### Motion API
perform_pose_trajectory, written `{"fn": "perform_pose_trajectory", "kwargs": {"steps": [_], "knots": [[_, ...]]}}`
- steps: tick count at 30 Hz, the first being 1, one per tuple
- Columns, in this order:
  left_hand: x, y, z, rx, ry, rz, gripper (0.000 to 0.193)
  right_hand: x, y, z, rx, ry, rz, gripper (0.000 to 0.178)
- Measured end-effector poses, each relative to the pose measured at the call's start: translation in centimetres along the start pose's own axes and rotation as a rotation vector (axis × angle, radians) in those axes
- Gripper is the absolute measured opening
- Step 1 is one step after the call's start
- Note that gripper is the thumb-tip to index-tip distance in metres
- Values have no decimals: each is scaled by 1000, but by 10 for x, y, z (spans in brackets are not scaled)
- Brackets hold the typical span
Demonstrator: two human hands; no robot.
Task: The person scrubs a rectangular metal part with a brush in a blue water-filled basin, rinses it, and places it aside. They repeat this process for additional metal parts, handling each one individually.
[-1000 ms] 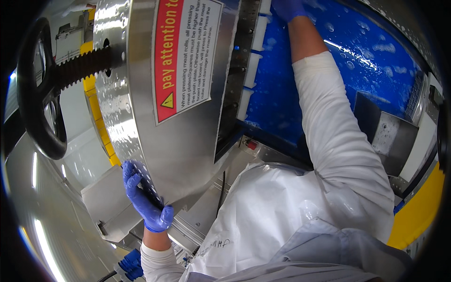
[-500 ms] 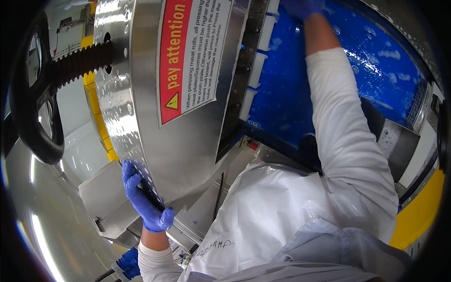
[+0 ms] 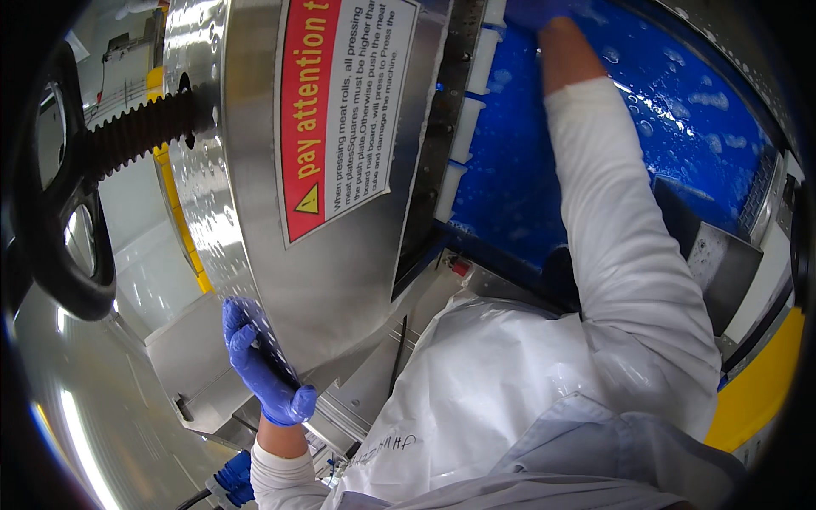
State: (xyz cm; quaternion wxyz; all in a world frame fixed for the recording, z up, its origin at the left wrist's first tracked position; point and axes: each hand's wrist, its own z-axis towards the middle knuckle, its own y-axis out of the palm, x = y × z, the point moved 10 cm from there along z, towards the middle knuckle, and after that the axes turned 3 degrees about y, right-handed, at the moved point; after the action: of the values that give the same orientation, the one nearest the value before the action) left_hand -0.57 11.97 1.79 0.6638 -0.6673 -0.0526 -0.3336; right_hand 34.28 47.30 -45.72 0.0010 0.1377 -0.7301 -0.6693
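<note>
My left hand (image 3: 270,374), in a purple-blue glove, is curled round the lower edge of a steel machine housing (image 3: 331,280), its thumb spread from the fingers. Water drops cover the housing's rounded side. Stretched far forward, my right arm crosses a wet blue conveyor belt (image 3: 680,170) with patches of suds. At the top edge of the picture, my right hand (image 3: 544,10) is smeared by motion and partly cut off. It is over the belt, and whether it holds anything is hidden.
A black handwheel (image 3: 64,263) on a thick threaded screw (image 3: 140,132) juts from the housing's left side. White plastic blocks (image 3: 463,132) line the belt's left edge. A red button (image 3: 460,267) sits below them. A steel plate (image 3: 722,263) and a yellow surface (image 3: 765,382) lie right.
My right hand and forearm have shifted slightly left and farther up over the belt. The left hand keeps its place on the housing. The view has tilted a little.
</note>
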Motion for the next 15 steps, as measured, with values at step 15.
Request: {"fn": "perform_pose_trajectory", "kwargs": {"steps": [15], "knots": [[0, -4, -2, -1, -13, 31, 101, 10, 10, 3, 149, 75, 21, 96]]}}
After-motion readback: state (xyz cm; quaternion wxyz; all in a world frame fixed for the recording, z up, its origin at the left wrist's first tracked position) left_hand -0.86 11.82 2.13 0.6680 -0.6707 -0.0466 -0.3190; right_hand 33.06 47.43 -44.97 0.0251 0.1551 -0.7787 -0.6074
